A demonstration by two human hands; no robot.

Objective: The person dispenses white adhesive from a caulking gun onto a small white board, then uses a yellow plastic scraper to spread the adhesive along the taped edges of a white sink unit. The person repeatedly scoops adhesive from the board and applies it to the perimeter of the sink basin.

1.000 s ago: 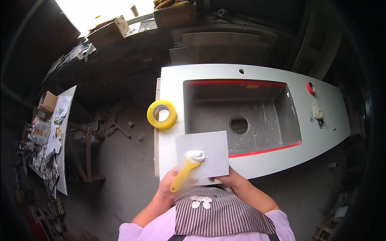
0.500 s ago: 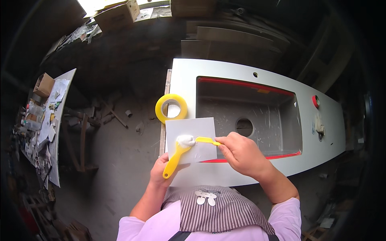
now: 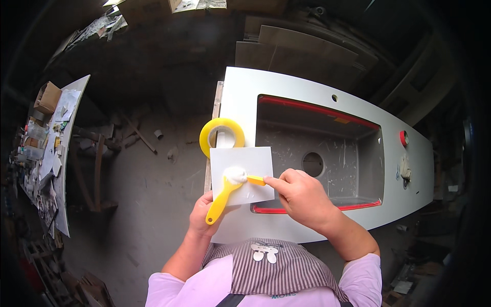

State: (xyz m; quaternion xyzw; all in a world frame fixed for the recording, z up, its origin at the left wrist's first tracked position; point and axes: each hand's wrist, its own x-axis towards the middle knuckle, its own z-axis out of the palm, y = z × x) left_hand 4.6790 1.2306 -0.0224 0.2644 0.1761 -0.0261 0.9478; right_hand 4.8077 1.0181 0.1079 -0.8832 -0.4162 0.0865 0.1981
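My left hand (image 3: 200, 216) grips a small white square board (image 3: 260, 158) by its near left corner. Across that board lies a yellow scraper (image 3: 218, 205), its handle passing over my left hand. White paste (image 3: 235, 175) is heaped at the scraper's far end. In my right hand (image 3: 303, 198) is a smaller yellow scraper (image 3: 257, 180), forefinger stretched along it, its tip touching the paste. The board is held above the left end of a white countertop (image 3: 240, 97). Just beyond it, a yellow tape roll (image 3: 206, 137) sits at the countertop's left edge.
A grey sink (image 3: 286, 135) edged with red tape is set in the countertop. A red tape roll (image 3: 403, 138) and a crumpled pale cloth (image 3: 405, 168) lie to its right. A cluttered side table (image 3: 64, 179) stands at left; wooden scraps (image 3: 138, 134) lie on the floor.
The small scraper has moved left into the paste, and my right forefinger has stretched out along it. The whole view has shifted slightly.
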